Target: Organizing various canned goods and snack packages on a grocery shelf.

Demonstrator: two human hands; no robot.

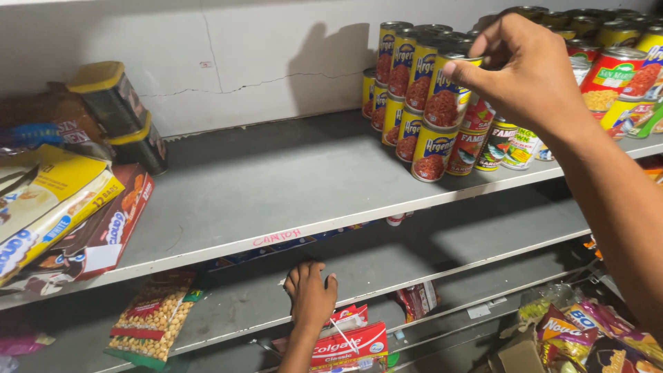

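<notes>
My right hand (525, 76) reaches up to the stacked yellow cans (414, 90) at the right of the upper grey shelf (276, 186). Its thumb and curled fingers pinch the top rim of the nearest upper yellow can (445, 97), which stands on another can. My left hand (311, 293) lies palm down on the lower shelf (387, 266), fingers spread and holding nothing. A red toothpaste box (356, 345) sits just below and right of it.
More cans with red, green and yellow labels (615, 76) fill the shelf's right end. Dark jars with yellow lids (114, 97) and boxed bars (62, 214) crowd the left. A peanut bag (152, 314) lies on the lower shelf; snack packets (587, 331) sit at bottom right.
</notes>
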